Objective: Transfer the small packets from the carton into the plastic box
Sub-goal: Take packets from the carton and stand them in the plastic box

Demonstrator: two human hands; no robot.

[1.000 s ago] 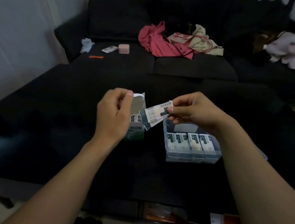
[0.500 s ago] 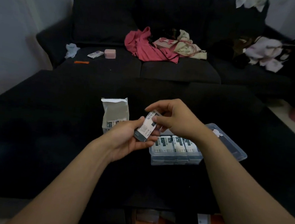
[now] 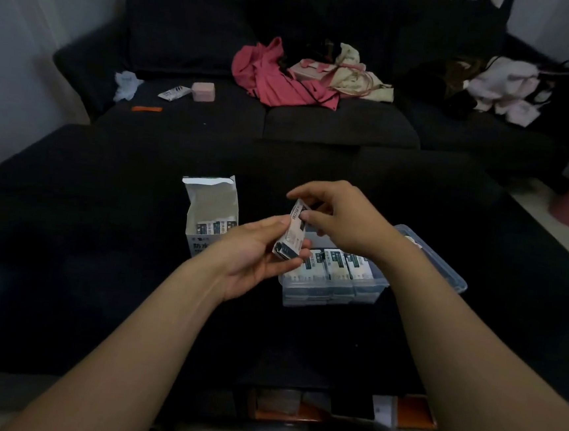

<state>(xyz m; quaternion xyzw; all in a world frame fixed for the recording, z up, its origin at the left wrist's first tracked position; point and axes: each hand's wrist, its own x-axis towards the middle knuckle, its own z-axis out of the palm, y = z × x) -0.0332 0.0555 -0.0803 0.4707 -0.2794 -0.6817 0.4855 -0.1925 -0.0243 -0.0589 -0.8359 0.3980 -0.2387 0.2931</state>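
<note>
A small stack of packets [image 3: 289, 238] is held upright between both hands, its long axis tilted up and away. The left hand [image 3: 258, 257] cups the lower end; the right hand [image 3: 341, 220] pinches the top. The plastic box [image 3: 333, 290] sits just below-right, the open carton [image 3: 212, 214] left, on a dark tabletop [image 3: 85, 232] before a black sofa [image 3: 335, 127].

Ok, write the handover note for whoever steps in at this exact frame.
Left hand and right hand both hold one small stack of packets above the table.
Carton stands open at the left, packets visible inside.
Plastic box sits open to its right, a row of packets already in it.
Left: place the held stack in the box, then empty the carton.
</note>
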